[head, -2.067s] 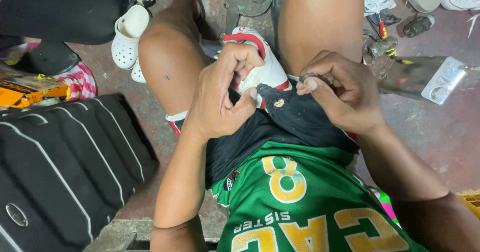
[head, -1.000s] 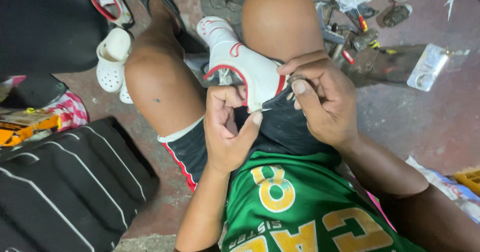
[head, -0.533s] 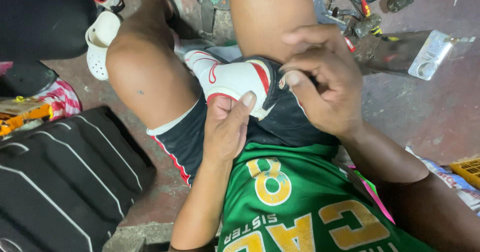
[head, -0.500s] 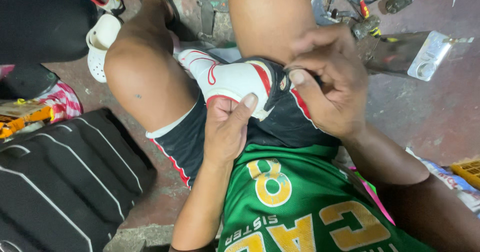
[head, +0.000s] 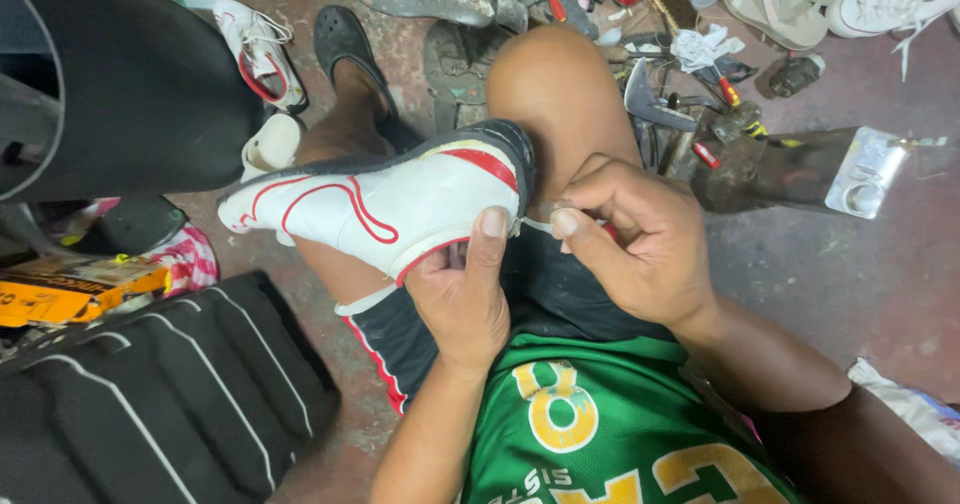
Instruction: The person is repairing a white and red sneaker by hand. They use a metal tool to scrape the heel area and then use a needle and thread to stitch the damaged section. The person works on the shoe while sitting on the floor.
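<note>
Workshop floor; left hand (head: 462,299) grips white sneaker (head: 385,207), right hand (head: 640,239) beside.

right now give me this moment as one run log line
left hand: grips white and red shoe at heel, thumb on top | right hand: pinches thread taut beside heel | shoe: sideways across lap | tools: on floor beyond knees

A: The shoe (head: 390,209) is white, with red curving lines along its side, a red patch near the heel and a dark sole edge.

B: And the jersey (head: 600,434)?

A: Green, with yellow letters edged in white. The shorts (head: 560,289) are black, trimmed in red and white at the hem.

B: The case (head: 160,404) at the left?

A: Black, crossed by thin white stripes. Beside it lies a yellow box (head: 70,289) and a red-and-white striped cloth (head: 190,259). The floor (head: 830,284) is dull reddish brown.
</note>
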